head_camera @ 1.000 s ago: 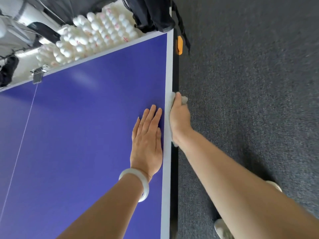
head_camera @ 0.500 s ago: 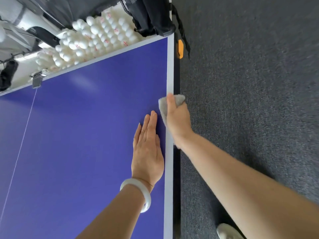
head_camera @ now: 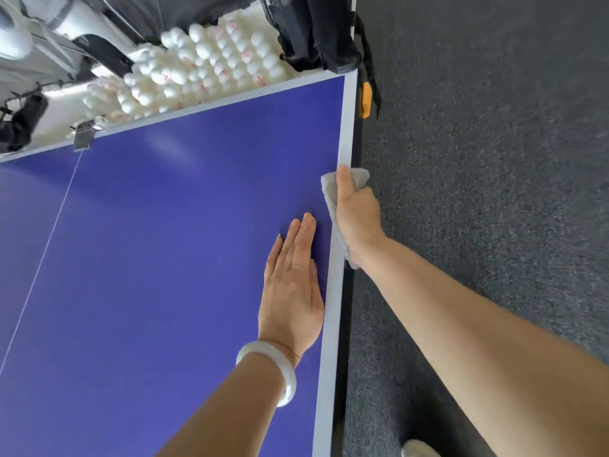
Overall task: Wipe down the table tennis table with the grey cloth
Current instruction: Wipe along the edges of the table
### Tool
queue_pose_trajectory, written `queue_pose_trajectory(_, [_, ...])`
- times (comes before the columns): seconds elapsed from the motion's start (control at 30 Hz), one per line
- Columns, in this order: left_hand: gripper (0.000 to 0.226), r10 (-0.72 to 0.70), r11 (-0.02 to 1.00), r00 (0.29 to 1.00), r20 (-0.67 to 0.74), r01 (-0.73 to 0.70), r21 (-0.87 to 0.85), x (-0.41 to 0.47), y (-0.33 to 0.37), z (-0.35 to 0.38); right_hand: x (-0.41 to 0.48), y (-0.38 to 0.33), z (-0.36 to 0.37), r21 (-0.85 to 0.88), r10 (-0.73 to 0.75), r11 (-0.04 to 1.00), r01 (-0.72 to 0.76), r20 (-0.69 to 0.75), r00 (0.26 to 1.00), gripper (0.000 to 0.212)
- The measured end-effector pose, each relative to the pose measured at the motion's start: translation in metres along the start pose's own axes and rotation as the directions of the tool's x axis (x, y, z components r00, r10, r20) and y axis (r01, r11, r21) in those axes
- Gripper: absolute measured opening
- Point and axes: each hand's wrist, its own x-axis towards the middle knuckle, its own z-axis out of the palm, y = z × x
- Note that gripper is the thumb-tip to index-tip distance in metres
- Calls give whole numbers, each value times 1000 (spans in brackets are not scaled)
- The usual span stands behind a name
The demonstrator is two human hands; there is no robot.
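While the left hand [head_camera: 293,291] lies flat on the blue table [head_camera: 164,258], fingers straight and together, the right hand [head_camera: 357,219] pinches the grey cloth [head_camera: 329,189] against the table's right edge, thumb on top, other fingers hidden, seemingly curled underneath.

Table [head_camera: 148,275]: open blue run left of flat left hand [head_camera: 293,291]. Far edge: heaped white balls [head_camera: 204,70], black bag [head_camera: 313,34].
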Motion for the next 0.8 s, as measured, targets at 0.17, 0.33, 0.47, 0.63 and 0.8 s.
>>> queue_pose_trajectory(0.17, [57, -5, 997, 1000, 24, 3, 80, 1, 4, -1, 23, -8, 0, -35, -29, 999, 31, 34, 999, 73])
queue_pose_trajectory(0.33, [40, 25, 997, 999, -24, -23, 78, 28, 4, -14, 23, -9, -1, -70, -42, 997, 44, 31, 999, 73])
queue_pose_trajectory(0.47, [42, -9, 988, 1000, -13, 11, 151, 100, 5, -14, 22, -8, -2, -89, -32, 995, 34, 25, 999, 71])
queue_pose_trajectory(0.63, [51, -154, 973, 988, -7, 153, 172, 144, -2, 5, 25, -4, -3, -61, -63, 996, 65, 29, 998, 62])
queue_pose_trajectory(0.8, [57, -142, 975, 990, -10, 142, 169, 142, -3, 4, 44, -25, 3, -96, -151, 984, 150, 3, 989, 58])
